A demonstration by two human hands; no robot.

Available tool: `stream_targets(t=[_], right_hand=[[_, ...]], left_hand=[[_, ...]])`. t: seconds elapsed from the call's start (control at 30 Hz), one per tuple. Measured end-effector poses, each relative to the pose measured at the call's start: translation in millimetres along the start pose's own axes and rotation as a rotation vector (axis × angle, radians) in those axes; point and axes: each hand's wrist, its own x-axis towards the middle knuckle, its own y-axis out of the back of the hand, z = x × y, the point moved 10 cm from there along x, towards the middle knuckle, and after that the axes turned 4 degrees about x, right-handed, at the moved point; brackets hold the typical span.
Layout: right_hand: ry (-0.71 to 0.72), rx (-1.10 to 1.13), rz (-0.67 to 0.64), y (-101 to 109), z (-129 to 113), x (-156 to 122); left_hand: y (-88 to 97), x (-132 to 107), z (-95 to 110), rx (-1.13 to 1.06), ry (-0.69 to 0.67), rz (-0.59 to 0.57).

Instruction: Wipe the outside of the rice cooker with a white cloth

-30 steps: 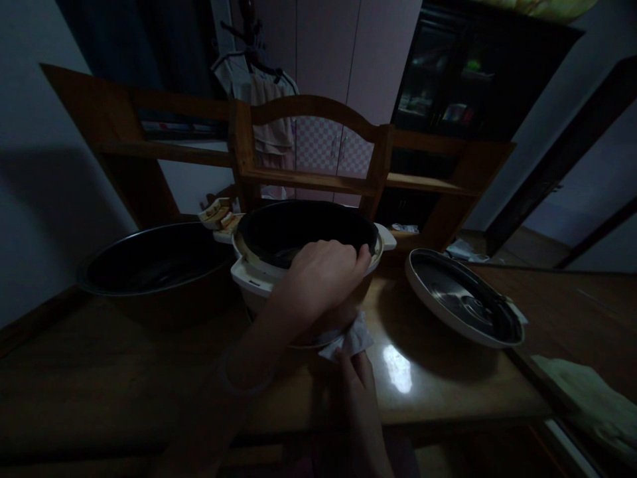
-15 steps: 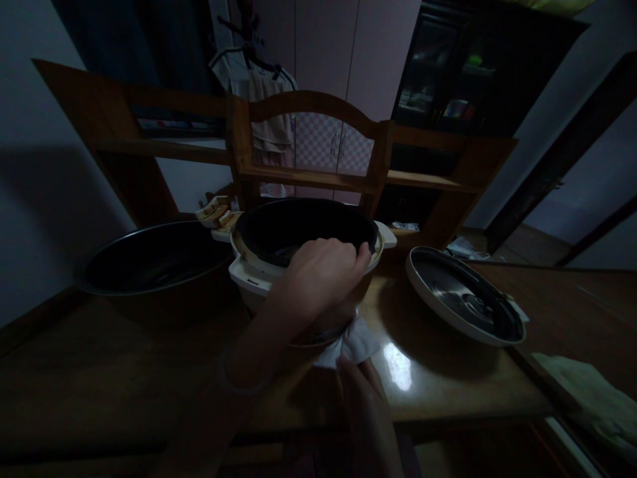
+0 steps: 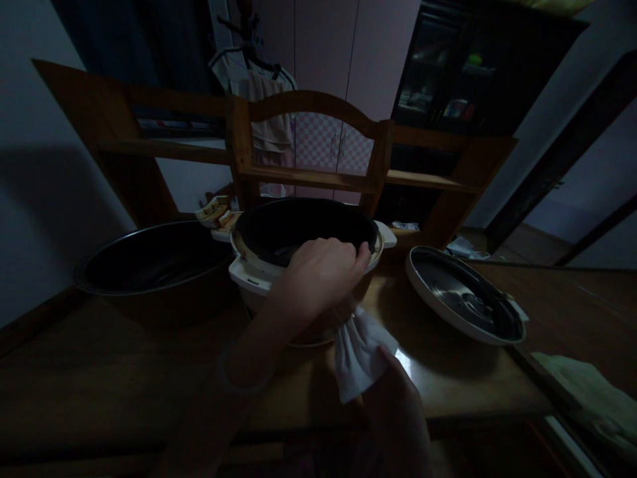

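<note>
A white rice cooker (image 3: 249, 277) stands lidless on the wooden table, its dark inside showing. My left hand (image 3: 323, 272) is closed over its near right rim, the thumb side toward the right; the other fingertips are hidden behind the rim. Low at the cooker's front right, my right hand (image 3: 395, 382) is closed on a white cloth (image 3: 361, 352). The gathered upper end of the cloth reaches the cooker wall under my left wrist; whether it is caught there I cannot tell. Some fingers of the right hand are dark and hard to see.
At the left sits a wide dark basin (image 3: 149, 292). The cooker's lid (image 3: 458, 295) lies upturned at the right. Behind runs a wooden rack (image 3: 308, 103) with shelves. A pale cloth (image 3: 582, 385) lies beyond the table's right end (image 3: 527, 385).
My right hand has moved right and slightly down, drawing the white cloth out so more of it hangs spread. My left hand stays on the cooker's rim.
</note>
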Motion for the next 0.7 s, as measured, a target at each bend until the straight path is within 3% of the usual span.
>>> stream_targets(t=[0.13, 0.3, 0.57, 0.7], right_hand=[[-0.233, 0.256, 0.073, -18, 1, -5], [-0.227, 0.376, 0.043, -25, -8, -5], [-0.379, 0.382, 0.092, -1, 0, -5], [-0.377, 0.378, 0.105, 8, 0, -5]], left_hand=[[0.1, 0, 1, 0.017, -0.009, 0.003], [1.8, -1, 2, 0.023, -0.011, 0.004], [-1.5, 0, 2, 0.047, -0.022, 0.009], [-2.6, 0, 2, 0.052, -0.032, 0.023]])
